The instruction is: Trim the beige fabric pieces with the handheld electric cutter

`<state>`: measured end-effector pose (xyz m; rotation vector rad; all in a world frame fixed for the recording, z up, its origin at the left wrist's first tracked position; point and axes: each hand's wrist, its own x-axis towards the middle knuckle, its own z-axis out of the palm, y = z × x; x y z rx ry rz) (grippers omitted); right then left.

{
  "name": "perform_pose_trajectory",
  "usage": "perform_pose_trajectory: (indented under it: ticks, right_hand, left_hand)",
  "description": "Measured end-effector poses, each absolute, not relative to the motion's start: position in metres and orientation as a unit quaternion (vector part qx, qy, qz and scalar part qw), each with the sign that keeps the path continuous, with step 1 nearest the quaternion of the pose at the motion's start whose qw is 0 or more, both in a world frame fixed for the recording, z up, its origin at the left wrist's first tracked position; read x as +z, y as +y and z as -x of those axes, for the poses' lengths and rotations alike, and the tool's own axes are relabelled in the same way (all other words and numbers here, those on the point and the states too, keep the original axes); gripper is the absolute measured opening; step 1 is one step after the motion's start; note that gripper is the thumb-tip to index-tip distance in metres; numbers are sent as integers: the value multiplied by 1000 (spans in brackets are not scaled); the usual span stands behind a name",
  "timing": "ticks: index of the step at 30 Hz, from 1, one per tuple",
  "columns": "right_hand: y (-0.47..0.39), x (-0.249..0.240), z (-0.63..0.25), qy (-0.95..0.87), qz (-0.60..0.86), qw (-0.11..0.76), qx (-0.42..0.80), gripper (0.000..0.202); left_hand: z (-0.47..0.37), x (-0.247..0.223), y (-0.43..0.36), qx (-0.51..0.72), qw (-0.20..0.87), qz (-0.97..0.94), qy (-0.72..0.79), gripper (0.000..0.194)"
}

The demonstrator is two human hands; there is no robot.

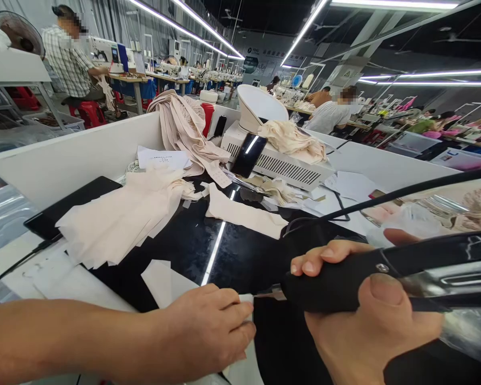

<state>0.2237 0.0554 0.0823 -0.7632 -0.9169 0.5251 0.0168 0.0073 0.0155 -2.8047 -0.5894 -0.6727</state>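
Observation:
My left hand (208, 334) has its fingers curled down on a thin white fabric piece (160, 283), which shows on both sides of the hand over the black glossy board (176, 243). My right hand (369, 315) is wrapped round a black handheld tool (328, 280) with silver trim. The tool's thin metal tip (274, 292) points left, close by the left fingertips; whether it touches the fabric I cannot tell. Beyond the hands a single cream fabric strip (244, 214) lies on the board. To its left rests a stack of cream fabric pieces (120, 216).
A phone (248, 155) leans against a white vented box (288, 174) bearing a lamp-like white dish (260, 104) and bunched fabric (294, 140). Draped fabric (180, 128) hangs over the low white partition (84, 166). A black cable (385, 198) crosses at right. People sit at sewing machines beyond.

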Motion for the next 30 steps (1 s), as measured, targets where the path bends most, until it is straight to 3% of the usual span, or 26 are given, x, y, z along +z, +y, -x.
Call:
perform_pose_trajectory:
  ticks: [30]
  right_hand:
    - [49, 87, -214, -447, 352, 790, 226, 50]
  left_hand:
    - [-20, -5, 8, -221, 87, 951, -201, 20]
